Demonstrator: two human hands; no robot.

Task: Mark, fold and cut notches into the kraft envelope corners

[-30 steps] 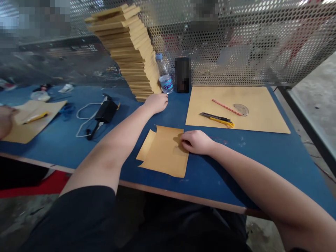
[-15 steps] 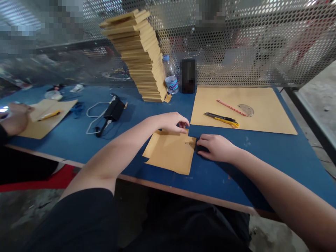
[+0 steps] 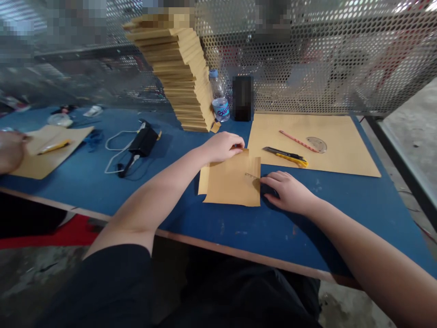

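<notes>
A piece of brown kraft paper (image 3: 232, 182) with folded edge flaps lies on the blue table in front of me. My left hand (image 3: 228, 145) is at its far edge, thumb and fingers pinched on the paper. Just off the right edge rests my right hand (image 3: 282, 189), fingers curled and closed over a dark area that may be shadow or an object. A thin strip with small marks (image 3: 251, 176) reaches from the right fingertips over the paper; I cannot tell whether it is held or printed.
Behind stand a tall stack of folded brown paper (image 3: 184, 77), a water bottle (image 3: 220, 102) and a black box-like object (image 3: 242, 98). A brown sheet (image 3: 348, 146) carries a utility knife (image 3: 287, 156), red striped stick (image 3: 298, 140) and protractor (image 3: 318, 145). A black adapter (image 3: 143, 140) lies left; another person's hand (image 3: 10, 150) farther left.
The kraft paper has turned slightly and shifted away from me and to the right. My left hand has moved farther back and closed on its far edge. My right hand has barely moved.
</notes>
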